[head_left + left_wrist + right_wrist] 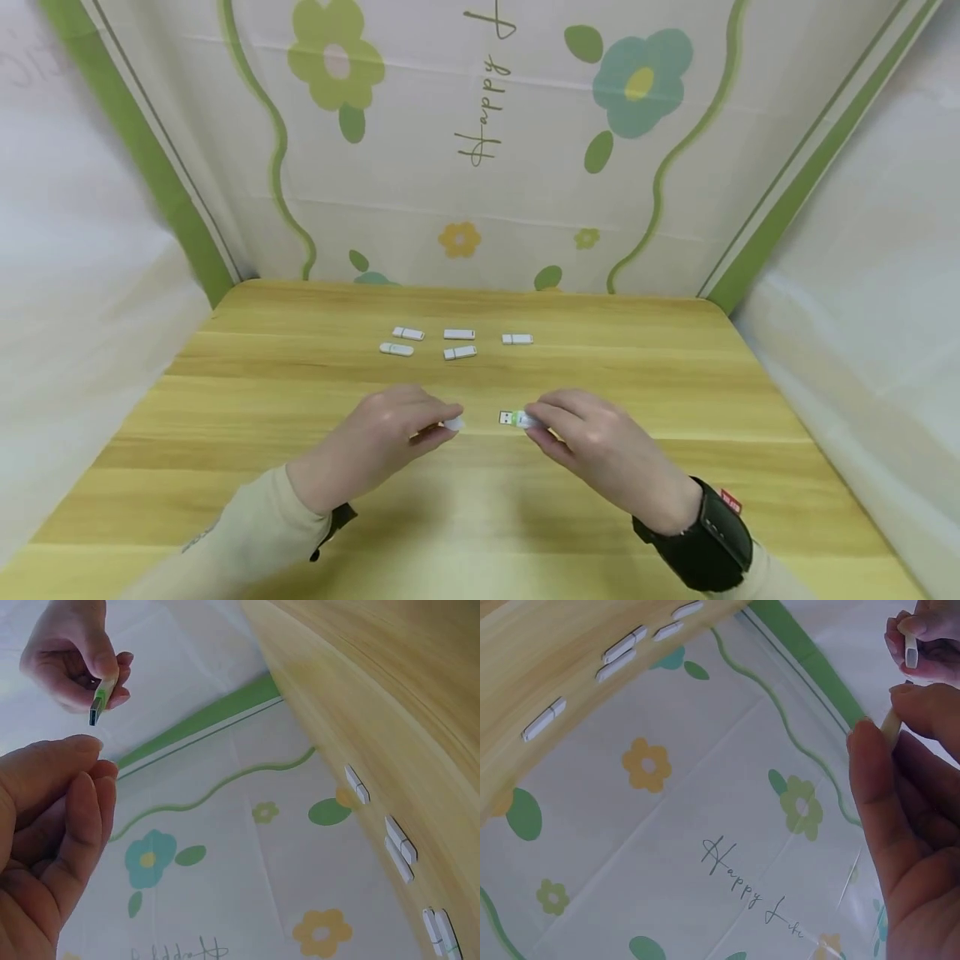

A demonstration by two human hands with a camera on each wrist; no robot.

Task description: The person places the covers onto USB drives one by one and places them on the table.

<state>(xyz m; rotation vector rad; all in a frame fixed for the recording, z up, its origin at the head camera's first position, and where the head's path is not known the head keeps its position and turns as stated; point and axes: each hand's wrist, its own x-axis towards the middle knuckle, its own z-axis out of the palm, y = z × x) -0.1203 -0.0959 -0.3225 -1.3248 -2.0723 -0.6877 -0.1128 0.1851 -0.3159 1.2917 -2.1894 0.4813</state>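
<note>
With the white cap [453, 425] pinched in the left hand [382, 437] and the uncapped USB stick [516, 418] pinched in the right hand [592, 442] just above the desk [675, 400], both pieces are best kept level — connector and cap opening lined up squarely — so nothing is forced.

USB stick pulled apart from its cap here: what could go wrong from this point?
The left hand pinches the small white cap only at its fingertips, so it could slip onto the table. The right hand holds the USB stick with its plug bare; a skewed push might jam. Five capped sticks lie behind, easy to mix up.
</note>
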